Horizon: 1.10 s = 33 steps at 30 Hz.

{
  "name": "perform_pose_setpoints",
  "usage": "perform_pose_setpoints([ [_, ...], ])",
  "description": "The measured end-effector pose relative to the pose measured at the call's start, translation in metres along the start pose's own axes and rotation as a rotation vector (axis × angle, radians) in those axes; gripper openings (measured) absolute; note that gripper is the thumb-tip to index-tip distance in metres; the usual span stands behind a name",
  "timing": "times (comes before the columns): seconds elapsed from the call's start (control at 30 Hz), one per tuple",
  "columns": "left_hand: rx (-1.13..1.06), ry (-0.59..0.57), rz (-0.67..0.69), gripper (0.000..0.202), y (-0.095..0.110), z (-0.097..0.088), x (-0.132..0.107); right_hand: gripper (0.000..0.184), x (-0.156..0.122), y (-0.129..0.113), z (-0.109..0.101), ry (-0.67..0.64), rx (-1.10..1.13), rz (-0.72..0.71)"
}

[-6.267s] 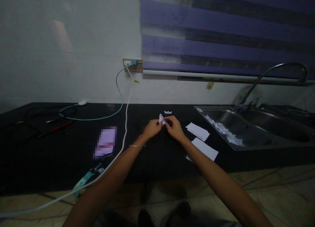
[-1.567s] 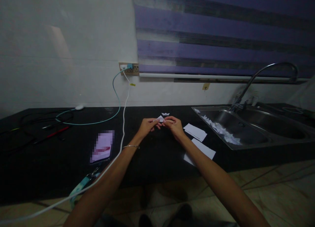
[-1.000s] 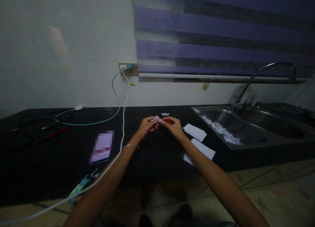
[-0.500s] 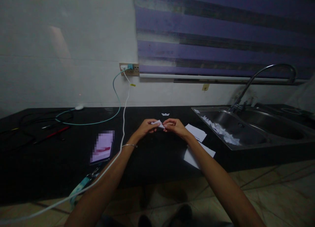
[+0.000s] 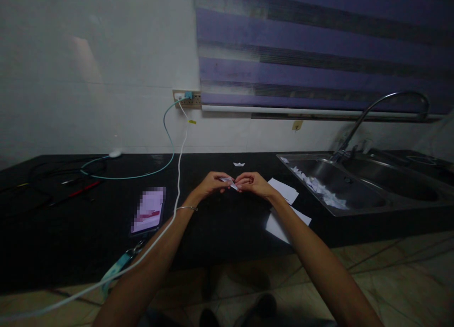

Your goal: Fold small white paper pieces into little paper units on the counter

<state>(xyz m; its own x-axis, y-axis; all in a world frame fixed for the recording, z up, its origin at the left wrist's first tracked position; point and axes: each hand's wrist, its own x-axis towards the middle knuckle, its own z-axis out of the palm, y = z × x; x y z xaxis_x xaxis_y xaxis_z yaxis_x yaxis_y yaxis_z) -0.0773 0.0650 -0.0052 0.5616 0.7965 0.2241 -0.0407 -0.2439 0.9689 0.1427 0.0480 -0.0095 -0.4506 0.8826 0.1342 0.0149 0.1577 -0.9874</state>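
Between my hands, just above the black countertop [image 5: 220,228], is a small piece of folded white paper [image 5: 230,182]. My left hand [image 5: 212,184] pinches its left side, and my right hand [image 5: 252,183] is closed on its right end. Fingers cover part of the paper, so its full shape is hidden. A small folded paper boat [image 5: 239,165] stands on the counter just beyond my hands. To the right, partly under my right forearm, lie white paper sheets [image 5: 283,191] in two loose groups.
At right, a steel sink [image 5: 369,199] with a curved faucet [image 5: 358,116] has several folded white papers [image 5: 321,190] along its left side. On the left lie a phone [image 5: 149,211], a red pen-like object [image 5: 84,189] and cables. A white cord [image 5: 178,176] crosses over my left forearm.
The folded paper has tilted and turned between my fingers, its right end now pointing lower. Both hands stay in nearly the same place.
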Motion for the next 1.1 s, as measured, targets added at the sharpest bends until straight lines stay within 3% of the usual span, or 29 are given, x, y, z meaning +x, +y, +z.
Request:
perform_pose_setpoints([
  [0.37,0.091,0.036,0.01,0.03,0.002,0.0,0.0,0.025,-0.002,-0.005,0.006,0.011,-0.072,-0.01],
  [0.73,0.16,0.085,0.018,0.034,-0.012,-0.003,0.005,0.021,-0.001,0.001,0.007,0.038,-0.271,-0.147],
  [0.87,0.146,0.106,0.006,0.039,-0.01,0.001,0.004,0.019,0.001,0.004,0.007,0.091,-0.365,-0.223],
  [1.0,0.057,0.123,0.008,0.058,-0.003,0.008,0.003,0.02,0.003,0.004,0.007,0.165,-0.335,-0.274],
  [1.1,0.06,0.099,-0.034,0.049,-0.002,0.012,0.003,0.019,0.005,0.004,0.007,0.224,-0.276,-0.294],
])
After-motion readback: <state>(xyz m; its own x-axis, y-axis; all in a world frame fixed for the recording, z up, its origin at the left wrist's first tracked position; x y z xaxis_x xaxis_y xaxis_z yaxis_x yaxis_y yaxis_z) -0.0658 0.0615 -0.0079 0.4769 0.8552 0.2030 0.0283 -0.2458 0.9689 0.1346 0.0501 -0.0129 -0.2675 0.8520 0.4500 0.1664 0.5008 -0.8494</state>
